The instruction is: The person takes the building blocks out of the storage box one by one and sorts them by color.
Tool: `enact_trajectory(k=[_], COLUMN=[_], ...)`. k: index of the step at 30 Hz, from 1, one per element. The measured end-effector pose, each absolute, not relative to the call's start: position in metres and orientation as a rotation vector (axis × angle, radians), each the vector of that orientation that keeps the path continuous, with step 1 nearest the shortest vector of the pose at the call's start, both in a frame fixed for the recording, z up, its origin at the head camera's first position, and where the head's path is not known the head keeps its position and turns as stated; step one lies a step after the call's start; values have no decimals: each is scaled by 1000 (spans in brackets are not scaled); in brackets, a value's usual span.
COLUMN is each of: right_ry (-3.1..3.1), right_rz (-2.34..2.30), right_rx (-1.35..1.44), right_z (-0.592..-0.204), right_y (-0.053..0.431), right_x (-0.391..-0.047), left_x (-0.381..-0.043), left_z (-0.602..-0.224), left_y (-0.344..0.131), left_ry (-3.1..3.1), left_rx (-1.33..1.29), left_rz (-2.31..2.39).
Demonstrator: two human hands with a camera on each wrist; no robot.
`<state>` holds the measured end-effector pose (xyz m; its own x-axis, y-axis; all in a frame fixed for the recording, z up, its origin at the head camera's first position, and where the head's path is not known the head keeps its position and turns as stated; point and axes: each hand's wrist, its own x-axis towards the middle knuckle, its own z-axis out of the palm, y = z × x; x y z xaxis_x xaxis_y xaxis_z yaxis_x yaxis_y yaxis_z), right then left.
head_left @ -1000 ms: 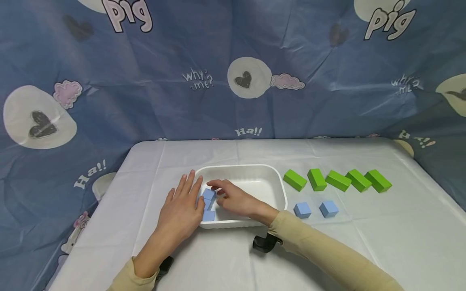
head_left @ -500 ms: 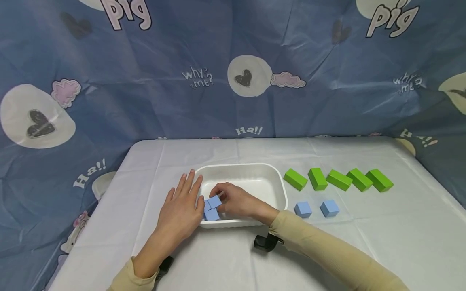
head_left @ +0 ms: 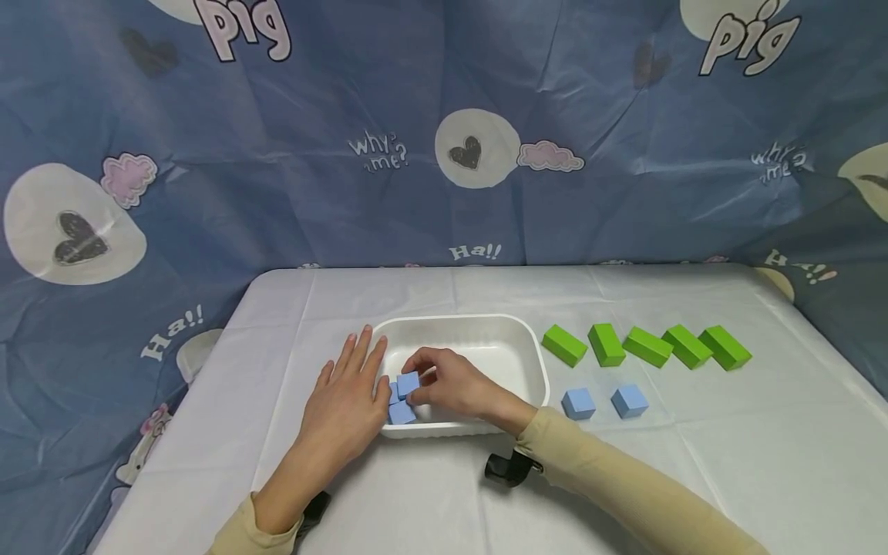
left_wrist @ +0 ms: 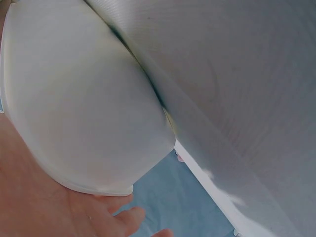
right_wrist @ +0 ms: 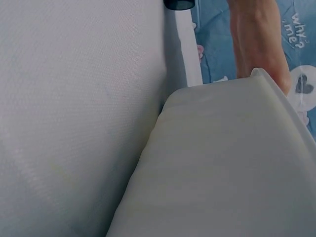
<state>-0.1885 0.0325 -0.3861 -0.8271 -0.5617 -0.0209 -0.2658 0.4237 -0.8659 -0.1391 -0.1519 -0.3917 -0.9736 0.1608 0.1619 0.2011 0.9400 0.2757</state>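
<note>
In the head view a white plastic tray stands on the table. My left hand lies along its left rim with straight fingers, the thumb beside the blue blocks. Between the thumb and fingers of my right hand, inside the tray, is a small blue cube, pinched from the right. It sits close against another blue cube in front; a third one is partly covered at the left. Both wrist views mostly show the tray's outer wall, and the blocks are hidden there.
To the right of the tray, several green rectangular blocks lie in a row on the white tablecloth. Nearer me are two blue cubes, one by the tray and one farther right. A patterned blue cloth hangs behind.
My right fingers were loose above the cubes a second ago; they now pinch the far cube. It has shifted slightly right and nearer me. My left hand has stayed put.
</note>
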Motion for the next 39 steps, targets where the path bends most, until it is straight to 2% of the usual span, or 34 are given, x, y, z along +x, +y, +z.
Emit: enact_trajectory(k=[16, 39], right_ry=[2390, 2410], right_rz=[-1496, -1500], right_rx=[-693, -782], right_z=[-378, -359], right_y=[37, 84], right_x=[-184, -177], left_x=[-139, -139], left_z=[-393, -392], left_y=[-152, -151], left_ry=[-2974, -2966], left_rx=[-272, -256], left_rz=[-445, -436])
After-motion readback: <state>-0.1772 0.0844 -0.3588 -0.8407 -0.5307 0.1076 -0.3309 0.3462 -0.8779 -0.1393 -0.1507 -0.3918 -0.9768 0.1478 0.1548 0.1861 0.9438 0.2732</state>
